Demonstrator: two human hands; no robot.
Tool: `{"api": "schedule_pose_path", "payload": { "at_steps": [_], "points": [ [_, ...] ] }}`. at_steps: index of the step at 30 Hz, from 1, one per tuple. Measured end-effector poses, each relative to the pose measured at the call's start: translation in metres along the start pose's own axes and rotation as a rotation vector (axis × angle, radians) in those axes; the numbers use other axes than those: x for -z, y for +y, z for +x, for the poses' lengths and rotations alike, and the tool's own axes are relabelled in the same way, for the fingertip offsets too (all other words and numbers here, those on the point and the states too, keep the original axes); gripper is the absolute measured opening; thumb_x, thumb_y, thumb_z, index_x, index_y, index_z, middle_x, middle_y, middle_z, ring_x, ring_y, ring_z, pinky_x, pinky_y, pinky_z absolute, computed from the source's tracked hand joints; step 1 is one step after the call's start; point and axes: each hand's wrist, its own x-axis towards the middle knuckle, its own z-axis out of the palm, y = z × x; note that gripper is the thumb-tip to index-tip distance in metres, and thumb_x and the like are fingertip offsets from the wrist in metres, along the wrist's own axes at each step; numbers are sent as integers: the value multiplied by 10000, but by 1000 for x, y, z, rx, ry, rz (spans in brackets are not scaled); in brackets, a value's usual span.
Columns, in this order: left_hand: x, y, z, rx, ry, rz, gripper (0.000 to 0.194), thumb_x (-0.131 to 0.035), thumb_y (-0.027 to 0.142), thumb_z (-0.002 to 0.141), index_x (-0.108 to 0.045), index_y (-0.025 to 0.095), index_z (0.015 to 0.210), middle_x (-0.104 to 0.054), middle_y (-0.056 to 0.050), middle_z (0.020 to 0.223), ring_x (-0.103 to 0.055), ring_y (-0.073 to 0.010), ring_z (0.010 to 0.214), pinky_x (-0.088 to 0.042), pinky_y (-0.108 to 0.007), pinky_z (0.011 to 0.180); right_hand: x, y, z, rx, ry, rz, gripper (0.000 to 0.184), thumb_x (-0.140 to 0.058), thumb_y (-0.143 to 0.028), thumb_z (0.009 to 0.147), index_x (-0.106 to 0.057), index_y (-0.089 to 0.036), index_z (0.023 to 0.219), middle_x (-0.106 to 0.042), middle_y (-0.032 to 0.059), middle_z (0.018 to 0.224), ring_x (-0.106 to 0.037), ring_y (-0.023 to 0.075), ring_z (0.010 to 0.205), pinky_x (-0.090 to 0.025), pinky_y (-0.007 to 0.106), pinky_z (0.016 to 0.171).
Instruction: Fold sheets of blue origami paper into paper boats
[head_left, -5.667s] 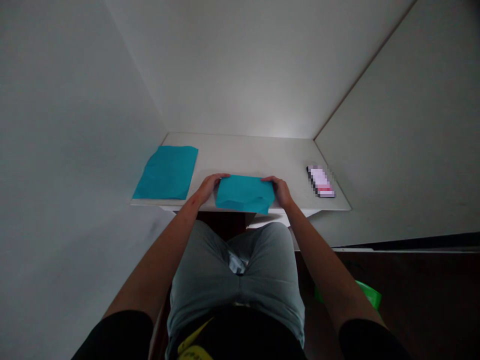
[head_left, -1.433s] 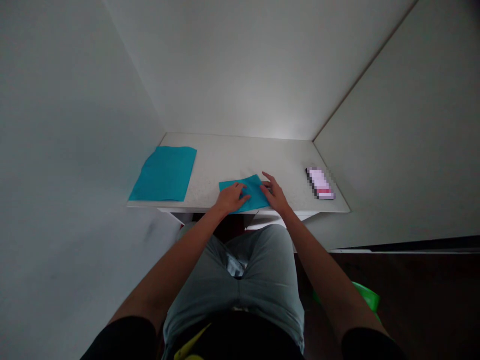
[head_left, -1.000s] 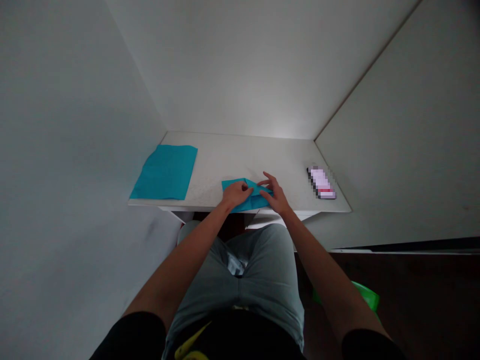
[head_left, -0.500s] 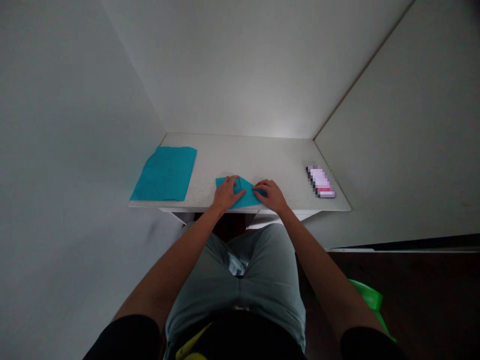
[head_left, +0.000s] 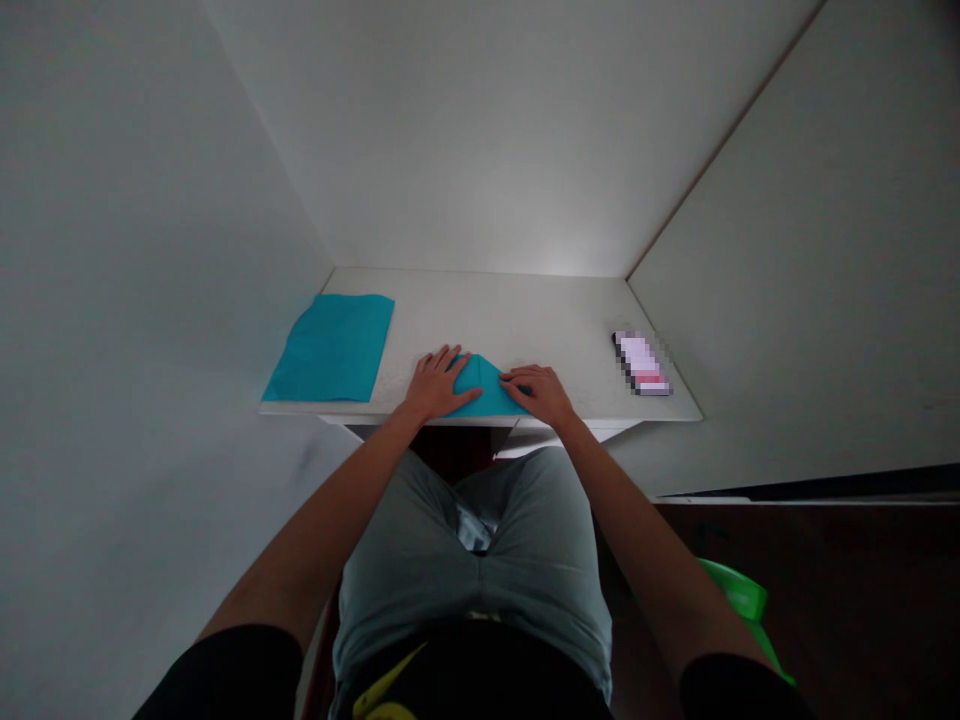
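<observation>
A folded blue sheet (head_left: 484, 385), which looks like paper, lies near the front edge of the white tabletop (head_left: 510, 310). Its top comes to a point, with a crease running down from there. My left hand (head_left: 437, 385) rests flat over its left side, fingers spread and thumb across the sheet. On the right side, my right hand (head_left: 538, 390) has its fingers bent together on the sheet's edge; whether they pinch or only press it is hard to make out. Both hands cover parts of the sheet.
A larger flat blue sheet (head_left: 334, 350) lies at the table's left end. On the right lies a phone (head_left: 643, 365), its screen pixelated. White walls close in the table at the back and sides. A green plastic object (head_left: 739, 595) stands on the dark floor, lower right.
My left hand has slid left and spread its fingers flat. The sheet's left flap has been folded over, so its left side now slopes. My right hand has barely moved.
</observation>
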Motion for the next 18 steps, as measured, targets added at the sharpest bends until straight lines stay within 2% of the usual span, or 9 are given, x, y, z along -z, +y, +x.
{"api": "schedule_pose_path", "payload": {
  "at_steps": [2,4,6,9,14,18],
  "points": [
    [0,-3,1,25,0,2,838,-540,715,1030,-433,263,1728,-368,-99,1828,-303,-347,1710,-241,-554,1386,0,-1,-1,-24,39,11,290,-635,-426,1096,-875,-325,969,-871,-2,1202,-790,262,1181,-532,463,1019],
    [1,-5,1,26,-3,3,858,-542,721,1024,-427,247,1730,-367,-107,1828,-294,-344,1715,-237,-539,1393,0,-3,-3,-25,53,-6,260,-649,-419,1087,-872,-313,1003,-868,4,1216,-789,267,1170,-515,472,1011],
    [2,-5,1,24,0,9,879,-546,734,1016,-422,241,1733,-362,-109,1830,-282,-343,1721,-231,-528,1399,0,-5,-3,-5,26,-42,237,-647,-401,1086,-860,-311,1139,-846,12,1301,-766,275,1223,-490,490,1042],
    [3,-3,1,29,-4,22,910,-555,764,998,-419,247,1734,-352,-109,1834,-269,-345,1725,-226,-535,1402,0,-9,1,30,-57,-104,330,-604,-372,1099,-789,-307,1364,-771,29,1468,-685,299,1380,-441,527,1121],
    [3,-1,0,24,-16,31,934,-527,786,998,-413,225,1736,-344,-114,1836,-260,-336,1728,-230,-548,1399,-1,-15,26,53,-195,-175,417,-560,-343,1091,-727,-287,1470,-684,58,1590,-557,334,1511,-397,565,1185],
    [3,-2,1,28,-6,32,931,-535,785,995,-417,231,1733,-349,-107,1835,-268,-326,1726,-233,-543,1397,-9,-24,49,13,-230,-208,463,-524,-325,1090,-687,-278,1522,-647,63,1633,-522,346,1522,-397,578,1207]
  ]
}}
